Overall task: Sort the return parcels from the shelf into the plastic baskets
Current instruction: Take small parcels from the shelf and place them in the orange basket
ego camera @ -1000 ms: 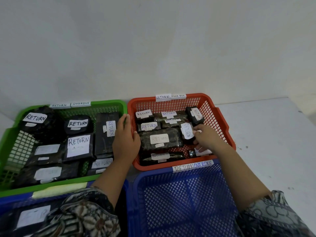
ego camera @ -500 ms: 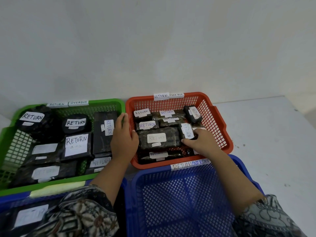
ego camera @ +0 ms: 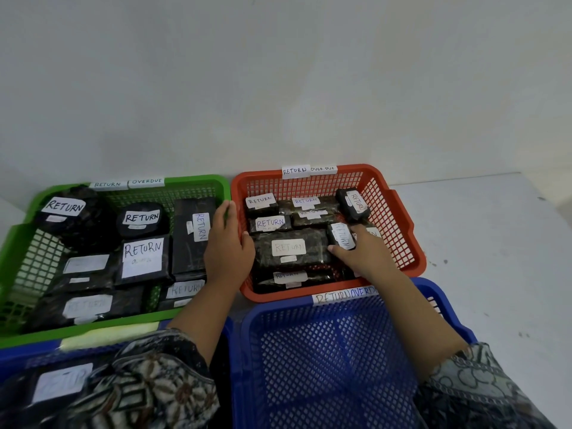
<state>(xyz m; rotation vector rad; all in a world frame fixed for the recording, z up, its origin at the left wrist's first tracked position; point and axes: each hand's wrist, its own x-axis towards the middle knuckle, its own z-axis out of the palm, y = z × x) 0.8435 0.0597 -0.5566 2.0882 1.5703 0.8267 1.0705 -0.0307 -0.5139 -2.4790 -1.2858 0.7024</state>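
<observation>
**anon:** So where are your hands, left to right?

**me:** Left hand (ego camera: 229, 246) is down between the green basket (ego camera: 198, 179) and the red basket (ego camera: 399, 212). Thumb's hooked over the red one's left rim, fingers outside, clamping that wall.

**anon:** And the parcel?

**me:** The small parcel (ego camera: 340, 235) is in the red basket's right half, pinched in my right hand (ego camera: 366, 253) with the thumb at the near end. Long axis runs near-to-far, label up. Bare mesh shows between it and the right wall. The blue basket (ego camera: 439, 294) sits under my forearm.

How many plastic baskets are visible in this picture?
4: green basket back left, orange basket back right, blue basket front right, second blue basket front left, partly hidden by the sleeve.
</observation>
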